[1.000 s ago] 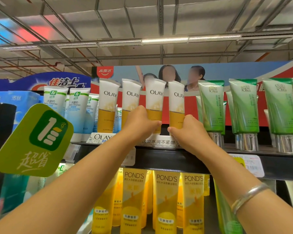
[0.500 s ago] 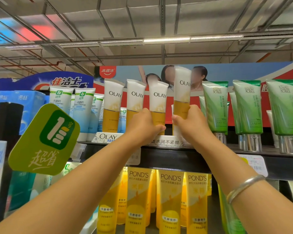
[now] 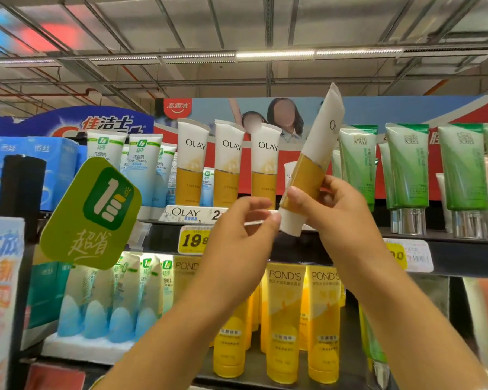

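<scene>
My right hand (image 3: 335, 209) grips a white and yellow Olay tube (image 3: 313, 164) around its lower yellow part, lifted off the shelf and tilted with its flat end up to the right. My left hand (image 3: 240, 229) is just left of the tube's white cap, with a fingertip touching the cap and the thumb held loosely above. Three more Olay tubes (image 3: 228, 164) stand upright in a row on the top shelf (image 3: 350, 243), behind my left hand. Part of another Olay tube shows behind the held one.
Green tubes (image 3: 406, 167) stand to the right on the top shelf, blue and white cleanser tubes (image 3: 141, 164) to the left. Yellow Pond's tubes (image 3: 282, 319) fill the shelf below. A green promotional sign (image 3: 93, 212) juts out at left, with yellow price tags (image 3: 193, 240) on the shelf edge.
My right hand lifted the rightmost Olay tube out of the row, drew it toward me and tilted it. My left hand let go of the neighbouring tube and moved to the held tube's cap.
</scene>
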